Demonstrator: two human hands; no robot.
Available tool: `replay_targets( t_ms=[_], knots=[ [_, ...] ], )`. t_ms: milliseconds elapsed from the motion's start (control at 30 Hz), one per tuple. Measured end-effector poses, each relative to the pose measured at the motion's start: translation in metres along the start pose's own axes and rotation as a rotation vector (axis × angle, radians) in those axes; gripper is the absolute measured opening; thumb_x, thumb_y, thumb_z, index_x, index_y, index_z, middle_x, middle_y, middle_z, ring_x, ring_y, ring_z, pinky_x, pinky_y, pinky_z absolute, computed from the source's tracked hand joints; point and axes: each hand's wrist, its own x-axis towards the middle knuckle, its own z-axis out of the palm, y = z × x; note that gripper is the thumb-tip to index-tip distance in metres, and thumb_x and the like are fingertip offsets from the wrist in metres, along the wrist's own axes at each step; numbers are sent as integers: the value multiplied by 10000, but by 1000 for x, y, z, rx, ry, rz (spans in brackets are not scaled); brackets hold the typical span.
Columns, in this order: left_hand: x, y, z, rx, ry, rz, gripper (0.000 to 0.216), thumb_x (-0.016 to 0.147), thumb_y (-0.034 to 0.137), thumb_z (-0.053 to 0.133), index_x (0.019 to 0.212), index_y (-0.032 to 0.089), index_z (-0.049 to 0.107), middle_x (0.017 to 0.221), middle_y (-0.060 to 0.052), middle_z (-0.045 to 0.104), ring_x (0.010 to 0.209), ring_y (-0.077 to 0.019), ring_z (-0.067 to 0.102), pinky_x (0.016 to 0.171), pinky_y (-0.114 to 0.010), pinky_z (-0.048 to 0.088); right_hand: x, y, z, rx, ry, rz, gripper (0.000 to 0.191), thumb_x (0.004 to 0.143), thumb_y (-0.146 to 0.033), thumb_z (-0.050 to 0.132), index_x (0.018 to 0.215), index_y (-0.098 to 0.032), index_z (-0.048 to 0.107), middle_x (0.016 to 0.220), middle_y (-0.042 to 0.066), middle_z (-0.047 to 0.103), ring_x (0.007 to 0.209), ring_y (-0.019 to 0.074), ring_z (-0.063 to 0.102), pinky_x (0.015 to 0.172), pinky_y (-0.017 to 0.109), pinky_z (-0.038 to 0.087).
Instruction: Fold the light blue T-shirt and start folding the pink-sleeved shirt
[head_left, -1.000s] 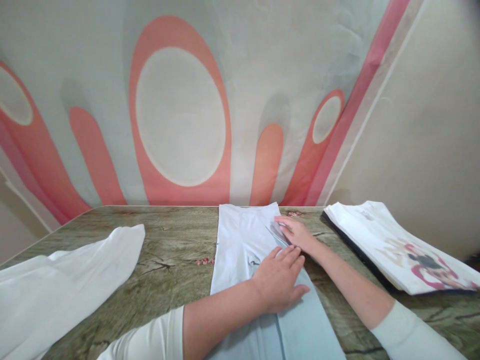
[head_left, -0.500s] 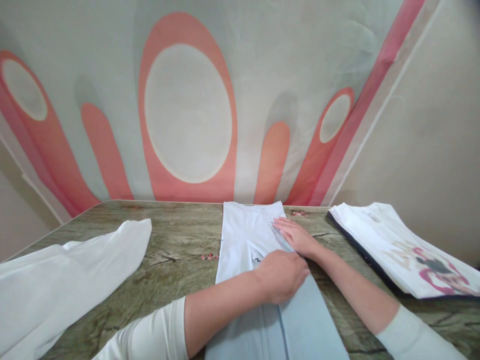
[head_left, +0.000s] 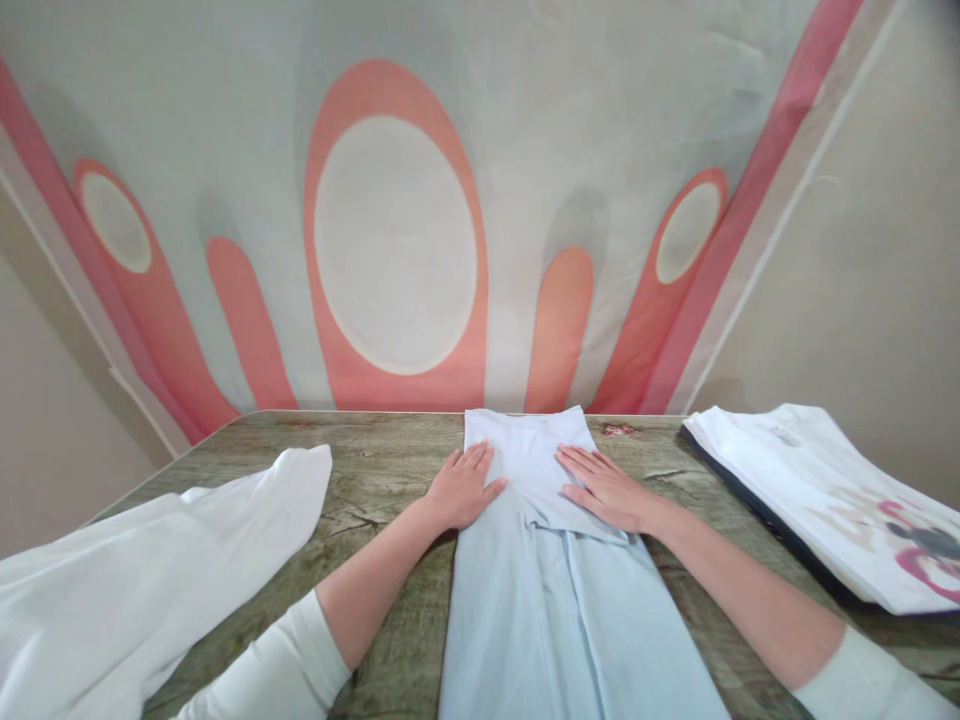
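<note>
pale trousers (head_left: pixel 502 610) reach the far table edge (head_left: pixel 390 413), wood (head_left: pixel 405 455) showing either side. left hand (head_left: pixel 463 488) and right hand (head_left: pixel 607 496) lie flat on them, unclenched. shirt stack (head_left: pixel 810 475) bears blurred, unreadable lettering.

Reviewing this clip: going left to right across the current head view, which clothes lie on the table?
Loosely spread white cloth garment → long pale blue fabric garment with whitish upper part → stack of folded clothes topped by a white printed shirt
</note>
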Motion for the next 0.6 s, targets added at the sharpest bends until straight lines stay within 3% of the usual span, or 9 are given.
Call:
replay_targets(
  t_ms=[133, 233, 367, 600],
  knots=[
    [4, -14, 2, 28, 8, -75, 626, 929, 523, 158, 1415, 136, 232, 1486, -120, 199, 1366, -241, 163, 1077, -445, 149, 1, 1, 2, -24, 2, 26, 640, 890, -590, 284, 1441, -276, 198, 1498, 21, 177, 1371, 235, 145, 1119, 449, 106],
    [4, -8, -2, 66, 48, -91, 579, 935, 481, 183, 1395, 145, 290, 1474, -112, 242, 1365, -248, 167, 1082, -469, 119, 2, 1, 2, -40, -8, 37, 647, 889, -595, 276, 1442, -270, 196, 1500, 25, 168, 1373, 236, 137, 1117, 453, 105],
    [-3, 14, -8, 73, 116, 19, 564, 944, 461, 167, 1378, 139, 330, 1472, -104, 252, 1367, -230, 165, 1098, -436, 87, 1, -1, 2, -38, 2, 33, 645, 886, -597, 286, 1439, -274, 207, 1498, 24, 176, 1371, 237, 146, 1117, 445, 113],
    [-8, 27, -5, -28, 36, 111, 631, 931, 542, 160, 1408, 142, 257, 1480, -121, 222, 1363, -231, 177, 1082, -407, 158, 6, 6, -1, -9, 38, 28, 619, 895, -576, 278, 1423, -253, 271, 1481, 41, 250, 1355, 230, 215, 1104, 433, 175]
  ],
)
